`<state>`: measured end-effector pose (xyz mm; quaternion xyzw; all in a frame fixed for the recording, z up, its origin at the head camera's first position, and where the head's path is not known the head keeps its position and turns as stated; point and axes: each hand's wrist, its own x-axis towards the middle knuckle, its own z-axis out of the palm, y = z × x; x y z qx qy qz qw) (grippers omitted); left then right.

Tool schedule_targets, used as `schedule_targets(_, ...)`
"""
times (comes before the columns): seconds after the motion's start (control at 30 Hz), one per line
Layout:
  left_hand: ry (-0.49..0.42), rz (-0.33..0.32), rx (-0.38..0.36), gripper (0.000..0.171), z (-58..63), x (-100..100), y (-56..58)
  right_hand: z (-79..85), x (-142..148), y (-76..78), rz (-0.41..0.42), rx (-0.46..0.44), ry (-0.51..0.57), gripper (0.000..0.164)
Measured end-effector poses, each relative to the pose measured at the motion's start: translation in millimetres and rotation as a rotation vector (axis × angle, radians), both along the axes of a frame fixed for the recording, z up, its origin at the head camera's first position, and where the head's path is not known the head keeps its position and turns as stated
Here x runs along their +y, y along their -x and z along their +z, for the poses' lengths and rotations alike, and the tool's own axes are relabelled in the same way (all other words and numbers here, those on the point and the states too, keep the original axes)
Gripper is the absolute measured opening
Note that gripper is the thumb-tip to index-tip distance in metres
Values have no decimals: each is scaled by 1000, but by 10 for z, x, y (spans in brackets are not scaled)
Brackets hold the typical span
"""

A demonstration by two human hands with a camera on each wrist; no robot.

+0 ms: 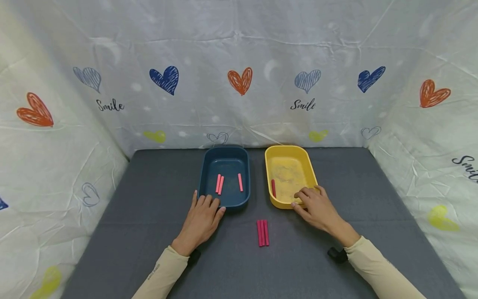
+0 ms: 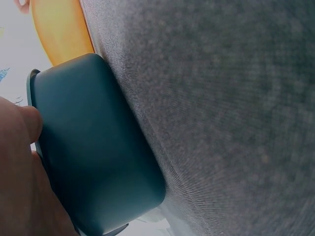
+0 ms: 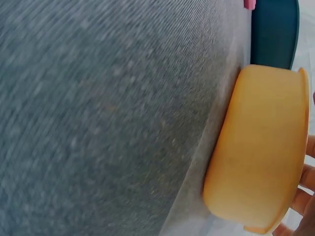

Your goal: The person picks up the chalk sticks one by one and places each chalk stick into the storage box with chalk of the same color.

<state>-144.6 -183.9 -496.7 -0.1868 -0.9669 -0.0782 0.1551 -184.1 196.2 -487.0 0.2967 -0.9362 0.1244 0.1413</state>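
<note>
My left hand rests at the near left corner of a dark blue plastic tray, fingertips at its rim. In the left wrist view the thumb touches the upper edge of the blue tray. Three light pink sticks lie inside. My right hand is at the near right corner of a yellow plastic tray, with fingers over the rim and loosely bent. One dark red stick lies in it along the left wall. The right wrist view shows fingertips behind the rim of the yellow tray.
Three deep pink sticks lie side by side on the grey cloth-covered table, nearer than the trays and between the hands. A white curtain printed with hearts stands behind the table and along both sides.
</note>
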Motion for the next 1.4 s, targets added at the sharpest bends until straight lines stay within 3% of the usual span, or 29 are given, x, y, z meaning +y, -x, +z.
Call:
schedule_targets(0.5, 3, 4, -1, 28, 2, 17, -22, -79, 96, 5, -9, -81, -8, 34)
schedule_targets(0.83, 11, 3, -11, 29, 13, 2, 10, -69, 90, 2, 10, -26, -14, 19)
schedule_targets(1.07, 11, 9, -32, 29, 25, 9, 23, -80, 97, 23, 11, -20, -12, 18)
schedule_targets(1.27, 1, 44, -109, 42, 65, 32, 20, -83, 91, 31, 3, -29, -36, 22)
schedule_targets(1.4, -36, 16, -102, 44, 100, 74, 15, -78, 98, 26, -8, -35, -44, 23)
